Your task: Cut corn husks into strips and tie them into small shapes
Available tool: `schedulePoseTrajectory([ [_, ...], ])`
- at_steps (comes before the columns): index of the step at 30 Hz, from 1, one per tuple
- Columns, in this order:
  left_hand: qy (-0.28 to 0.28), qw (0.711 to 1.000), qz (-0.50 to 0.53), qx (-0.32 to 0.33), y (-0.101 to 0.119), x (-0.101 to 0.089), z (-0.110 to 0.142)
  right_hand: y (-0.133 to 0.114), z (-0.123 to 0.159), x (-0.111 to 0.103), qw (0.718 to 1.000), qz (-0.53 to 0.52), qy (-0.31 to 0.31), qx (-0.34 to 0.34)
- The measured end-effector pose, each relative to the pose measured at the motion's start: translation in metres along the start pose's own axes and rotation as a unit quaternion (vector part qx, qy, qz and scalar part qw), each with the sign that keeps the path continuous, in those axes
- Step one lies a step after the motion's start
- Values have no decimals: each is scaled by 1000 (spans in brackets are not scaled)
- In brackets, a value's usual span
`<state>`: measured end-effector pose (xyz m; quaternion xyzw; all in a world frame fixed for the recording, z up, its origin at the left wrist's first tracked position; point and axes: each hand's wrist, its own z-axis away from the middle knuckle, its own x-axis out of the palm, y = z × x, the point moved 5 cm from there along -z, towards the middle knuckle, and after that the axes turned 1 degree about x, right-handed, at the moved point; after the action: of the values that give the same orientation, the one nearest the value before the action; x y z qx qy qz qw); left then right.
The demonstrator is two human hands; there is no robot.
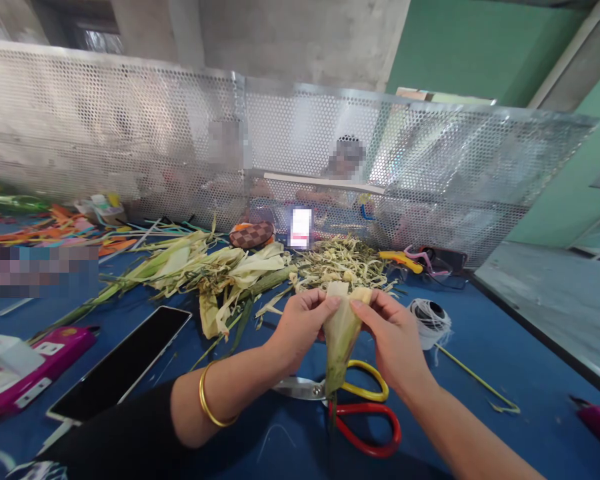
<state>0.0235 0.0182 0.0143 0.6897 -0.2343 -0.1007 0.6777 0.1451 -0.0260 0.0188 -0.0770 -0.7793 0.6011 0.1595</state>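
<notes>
Between my two hands is a pale green corn husk (pixel 343 337), wide at the top and narrowing to a stem below. My left hand (pixel 300 327) pinches its upper left edge between thumb and fingers. On the upper right edge, my right hand (pixel 393 327) is closed in a similar pinch. Beneath the husk, on the blue table, lie scissors (pixel 367 448) with one red and one yellow handle loop, their blades pointing left. A spool of white thread (pixel 430 320) stands just right of my right hand. Shredded husk strips (pixel 347 260) are heaped behind my hands.
Dried husks and leaves (pixel 250 267) spread to the left. A smartphone (pixel 125 360) and a magenta power strip (pixel 45 367) lie front left. Sunglasses (pixel 443 263) and a yellow-handled tool (pixel 403 260) sit back right. A perforated metal screen (pixel 300 133) bounds the table; people are behind it.
</notes>
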Motion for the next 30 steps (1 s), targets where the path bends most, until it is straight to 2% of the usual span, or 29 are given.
schedulePoseTrajectory([
  [4,4,1000,-16,8,-4,-1,-1,2,0,2,1000,15,-15,12],
  [15,44,992,-93,71,2,-4,-1,1,6,2,998,37,9,-44],
  [24,74,990,-100,71,-4,-7,-4,-1,8,1,997,33,38,-57],
  [27,86,991,-82,65,-4,-9,-4,-2,8,5,999,10,15,-39],
  [30,91,993,-48,56,-2,-9,-4,3,8,15,999,11,-44,18],
])
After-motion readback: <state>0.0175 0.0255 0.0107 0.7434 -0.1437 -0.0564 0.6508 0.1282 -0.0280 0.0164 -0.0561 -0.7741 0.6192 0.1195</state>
